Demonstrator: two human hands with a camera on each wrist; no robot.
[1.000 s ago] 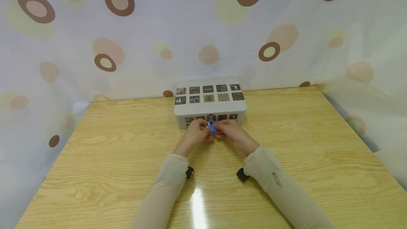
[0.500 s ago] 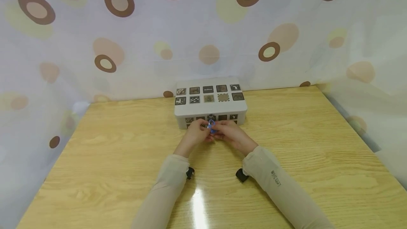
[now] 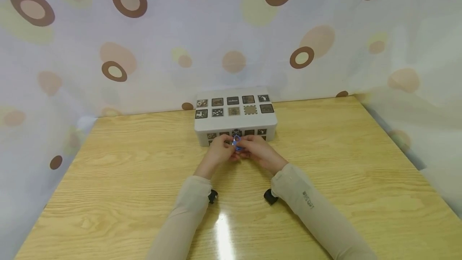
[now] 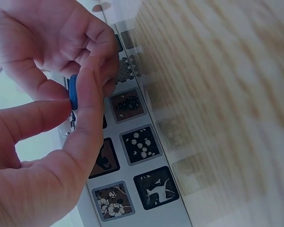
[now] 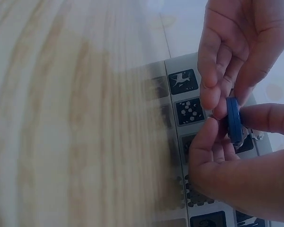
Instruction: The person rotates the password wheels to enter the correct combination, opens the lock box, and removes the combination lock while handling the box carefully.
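Observation:
A small flat blue padlock (image 3: 236, 143) with a loop at its top is held at the front of a white box (image 3: 234, 122), by the box's metal clasp (image 5: 258, 135). My left hand (image 3: 219, 150) pinches it from the left between thumb and fingers. From the right, my right hand (image 3: 261, 151) pinches it too, its thumb over the front face. Both wrist views show the padlock edge-on, as a thin blue slab (image 5: 234, 120). Fingers hide much of it, so I cannot tell whether the loop passes through the clasp.
The box, printed with dark picture squares, stands on a wooden table (image 3: 144, 163) near the back edge. Behind it hangs a white curtain (image 3: 151, 51) with brown and yellow circles. A black wrist strap (image 3: 270, 196) sits below the right sleeve.
My right thumb and fingers have slid left over the padlock, covering more of its face. My left hand keeps its grip. The head view has shifted slightly; the box stays put.

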